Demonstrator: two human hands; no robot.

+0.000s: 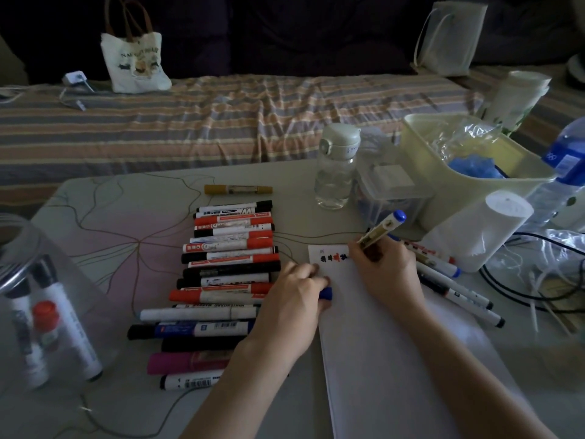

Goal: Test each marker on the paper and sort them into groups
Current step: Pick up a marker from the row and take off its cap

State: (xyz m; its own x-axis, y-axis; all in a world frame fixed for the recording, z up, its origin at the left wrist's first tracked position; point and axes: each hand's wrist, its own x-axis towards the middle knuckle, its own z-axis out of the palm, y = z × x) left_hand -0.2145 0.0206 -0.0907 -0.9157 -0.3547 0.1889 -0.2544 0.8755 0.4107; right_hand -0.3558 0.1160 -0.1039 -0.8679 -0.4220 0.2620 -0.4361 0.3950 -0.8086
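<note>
While your right hand [384,267] grips a blue marker [381,231] at the top edge of the paper [373,343], its blue end points up and away from you and its tip is hidden behind your fingers. Just left of that hand on the paper sits a short row of test scribbles [333,257] in black, blue and red. Your left hand [292,299] rests on the paper's left edge, fingers curled around a blue cap [326,293] that pokes out past the knuckles.

Left of the paper, a row of markers [228,274] lies side by side on the table [110,223], mostly red and black, with blue, white and magenta ones nearer you. A yellow marker [238,189] lies alone beyond that row, well apart from the paper. Right of the paper, touching its edge, a smaller group [456,286] of slim white markers with blue and black ends lies fanned out.

Far left of the paper stands a clear jar [38,299] holding a few more markers. Beyond the paper's top edge stand a water bottle [337,167] and a pale bin [468,166], with a paper roll [481,229] in front of the bin.
</note>
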